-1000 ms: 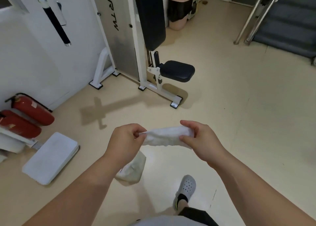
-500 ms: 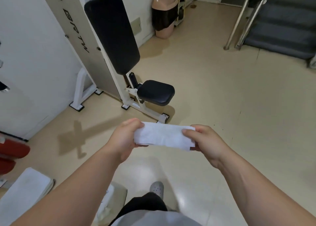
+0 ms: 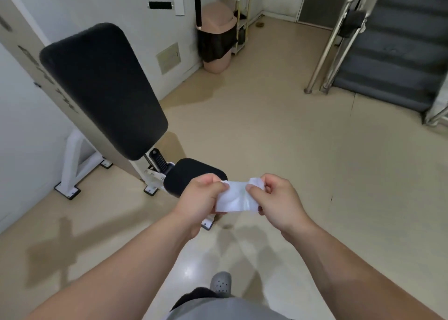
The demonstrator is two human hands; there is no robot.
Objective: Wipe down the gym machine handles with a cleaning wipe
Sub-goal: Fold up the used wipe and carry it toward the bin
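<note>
1. This is a small gym or fitness room.
2. A gym machine stands against the white wall. It has a tall black padded backrest, a small black seat and a white steel base with bolted feet.
3. Black-gripped handles hang on white bars higher up by the wall.
4. The hard beige floor is glossy. A pink swing-top bin with a black liner stands in the corner, and grey stairs with a metal handrail rise at the far right.
</note>
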